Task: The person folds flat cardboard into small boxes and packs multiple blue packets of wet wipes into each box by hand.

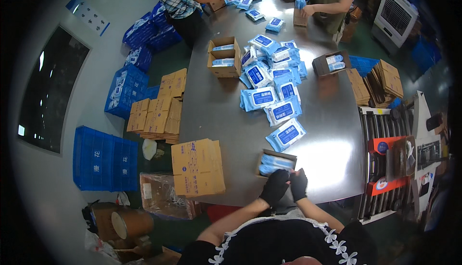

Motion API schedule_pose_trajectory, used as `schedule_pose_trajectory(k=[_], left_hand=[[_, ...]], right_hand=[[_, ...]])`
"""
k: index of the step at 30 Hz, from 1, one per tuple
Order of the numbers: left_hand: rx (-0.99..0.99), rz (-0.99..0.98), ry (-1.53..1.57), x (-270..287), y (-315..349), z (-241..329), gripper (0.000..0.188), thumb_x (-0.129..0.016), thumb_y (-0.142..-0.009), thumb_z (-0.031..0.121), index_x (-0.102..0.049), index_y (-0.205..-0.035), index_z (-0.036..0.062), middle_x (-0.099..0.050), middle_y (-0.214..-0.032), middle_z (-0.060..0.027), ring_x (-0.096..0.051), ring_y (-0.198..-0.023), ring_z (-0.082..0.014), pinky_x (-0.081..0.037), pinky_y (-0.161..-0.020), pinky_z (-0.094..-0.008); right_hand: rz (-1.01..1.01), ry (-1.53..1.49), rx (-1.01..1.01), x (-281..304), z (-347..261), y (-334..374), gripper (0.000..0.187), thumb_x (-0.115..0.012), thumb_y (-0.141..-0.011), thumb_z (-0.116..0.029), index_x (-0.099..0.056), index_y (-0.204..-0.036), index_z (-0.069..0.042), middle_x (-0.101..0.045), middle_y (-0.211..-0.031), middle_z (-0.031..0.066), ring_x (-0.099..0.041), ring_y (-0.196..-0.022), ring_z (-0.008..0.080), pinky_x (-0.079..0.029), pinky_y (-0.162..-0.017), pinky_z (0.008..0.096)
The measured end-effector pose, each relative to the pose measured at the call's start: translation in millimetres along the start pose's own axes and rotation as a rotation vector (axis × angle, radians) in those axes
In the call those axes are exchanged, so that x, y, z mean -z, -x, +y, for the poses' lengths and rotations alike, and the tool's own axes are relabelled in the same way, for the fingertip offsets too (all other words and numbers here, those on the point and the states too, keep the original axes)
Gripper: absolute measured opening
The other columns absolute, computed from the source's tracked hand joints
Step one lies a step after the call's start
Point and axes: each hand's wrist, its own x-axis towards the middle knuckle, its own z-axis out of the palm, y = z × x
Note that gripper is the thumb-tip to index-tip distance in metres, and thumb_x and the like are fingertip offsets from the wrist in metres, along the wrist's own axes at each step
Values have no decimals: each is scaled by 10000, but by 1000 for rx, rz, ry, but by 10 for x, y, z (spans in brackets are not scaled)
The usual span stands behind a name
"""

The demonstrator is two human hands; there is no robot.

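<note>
At the metal table (236,135), left hand (275,188) and right hand (299,185) are crowding an open wet-wipes carton (283,154); I can't tell their grips.

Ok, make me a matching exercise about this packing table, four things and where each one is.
1. Blue-and-white packet pile
2. Black-gloved left hand
3. Nearest flattened cartons
4. White slatted machine

A. Away from the table, far right
B. At the nearest open box
C. At the table's near left corner
D. Along the table's middle

Pairs: 1-D, 2-B, 3-C, 4-A
</note>
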Motion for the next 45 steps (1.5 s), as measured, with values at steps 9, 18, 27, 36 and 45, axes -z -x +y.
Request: schedule_pose_trajectory(k=[9, 18, 27, 36, 45], left_hand=[[-64, -543, -21, 3, 277, -286, 417, -718, -759, 393, -586, -925, 34, -586, -927, -182, -575, -851, -355, -452, -728, -450], [495, 211, 460, -337, 488, -787, 793, -836, -694, 276, -388, -1308, 48, -477, -1249, -157, -501, -1142, -289, -437, -950, -419], [379, -149, 579, -825, -327, -632, 609, -779, -780, 368, -430, -1145, 27, -548, -1075, -109, -563, -979, -189, -484, -844, -346], [226, -171, 268, -2468, -74, 478, 646, -554, -931, 275, -273, -1441, -5, -385, -1366, -167, -382, -1260, -325, -304, -1075, -393], [-199, 118, -174, -2206, -3049, 454, 798, -692, -774, 185, -288, -1456, 93, -391, -1413, -258, -388, -1290, -438, -348, -1048, -462]], right_hand=[[-659, 552, 535, 696, -295, 19, 366, -718, -747, -405, -581, -837, -78, -620, -795, 137, -625, -776, 354, -495, -679, 434], [-809, 671, 295, 619, -354, -375, 515, -580, -834, -569, -624, -993, -81, -675, -894, 149, -657, -852, 338, -507, -746, 411], [-890, 759, 48, 1131, -182, -924, 473, -513, -867, -523, -728, -950, -110, -704, -876, 133, -693, -801, 270, -529, -719, 406], [162, 404, 528, 1955, -472, -1090, 406, -659, -805, -305, -619, -1138, -76, -554, -1250, 169, -491, -1188, 349, -352, -1026, 471], [-17, 737, 527, 3221, 917, -1120, 480, -660, -710, -155, -567, -1178, -105, -528, -1328, 111, -461, -1264, 293, -225, -1122, 545]])
